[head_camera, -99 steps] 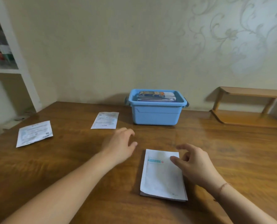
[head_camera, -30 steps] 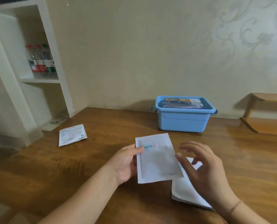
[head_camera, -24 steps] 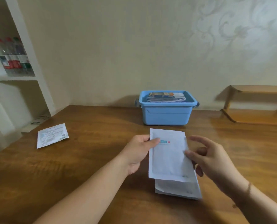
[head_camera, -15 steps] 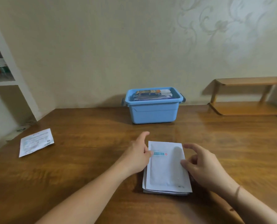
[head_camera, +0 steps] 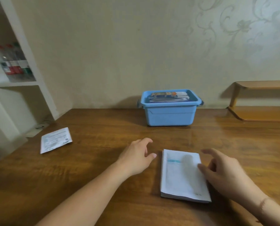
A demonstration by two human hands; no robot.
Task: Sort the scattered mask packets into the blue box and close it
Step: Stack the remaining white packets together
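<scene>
A small stack of white mask packets [head_camera: 181, 175] lies flat on the wooden table [head_camera: 93, 167] in front of me. My left hand [head_camera: 136, 157] hovers just left of the stack, fingers relaxed, holding nothing. My right hand [head_camera: 222, 172] is at the stack's right edge with loosely spread fingers, its thumb at the top packet's edge. One more white packet [head_camera: 55, 140] lies alone at the far left of the table. The blue box [head_camera: 169, 114] stands open by the wall, with colourful packets [head_camera: 168, 96] stacked inside to rim height. No lid is in view.
A white shelf unit [head_camera: 13, 82] with bottles [head_camera: 14, 66] stands beyond the table's left corner. A low wooden shelf [head_camera: 260, 103] sits at the back right of the table. The wall runs right behind the box.
My left hand took a packet from the table, laid it on top of the stack, let go and moved left. My right hand stayed by the stack's right edge.
</scene>
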